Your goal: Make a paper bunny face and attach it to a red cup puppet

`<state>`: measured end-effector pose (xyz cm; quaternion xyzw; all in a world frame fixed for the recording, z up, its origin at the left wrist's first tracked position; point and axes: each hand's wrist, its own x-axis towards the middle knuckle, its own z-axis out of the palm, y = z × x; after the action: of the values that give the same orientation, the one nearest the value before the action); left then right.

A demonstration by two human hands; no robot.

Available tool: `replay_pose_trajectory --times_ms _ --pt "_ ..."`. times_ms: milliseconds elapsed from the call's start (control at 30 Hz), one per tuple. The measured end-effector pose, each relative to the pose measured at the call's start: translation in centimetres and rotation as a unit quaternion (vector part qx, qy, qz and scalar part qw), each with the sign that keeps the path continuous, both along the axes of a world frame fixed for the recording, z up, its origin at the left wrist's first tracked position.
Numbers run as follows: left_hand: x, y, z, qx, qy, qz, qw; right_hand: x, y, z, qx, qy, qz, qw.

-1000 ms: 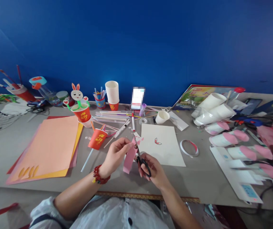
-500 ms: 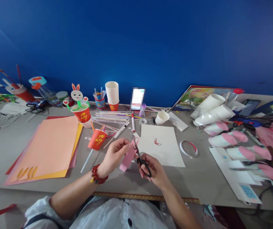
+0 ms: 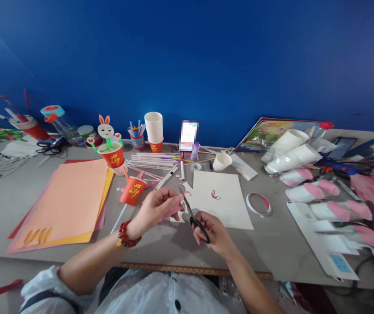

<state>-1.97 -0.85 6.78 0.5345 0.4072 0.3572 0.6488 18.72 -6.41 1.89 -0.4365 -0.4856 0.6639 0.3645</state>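
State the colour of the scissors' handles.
The scissors' handles, held in the right hand, are black; the head view shows this best.

Pink paper [image 3: 172,209] partly hidden by left hand [image 3: 156,208], phone screen [image 3: 189,134] blurred

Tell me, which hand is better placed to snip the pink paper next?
Probably the right hand: it holds the scissors, their blades beside the pink paper. The left hand is pinching that paper.
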Motion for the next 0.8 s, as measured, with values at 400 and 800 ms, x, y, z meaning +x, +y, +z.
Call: replay_pose_trajectory --times_ms 400,800 --pt "-1.6 1.7 0.9 0.091 0.121 -0.066 0.986 0.8 0.0 0.8 -0.015 -0.024 0.007 1.000" --pt "-2.9 3.6 2.4 0.210 0.187 -0.044 0.959 0.9 -0.2 0.6 -0.012 -0.028 0.012 0.999"
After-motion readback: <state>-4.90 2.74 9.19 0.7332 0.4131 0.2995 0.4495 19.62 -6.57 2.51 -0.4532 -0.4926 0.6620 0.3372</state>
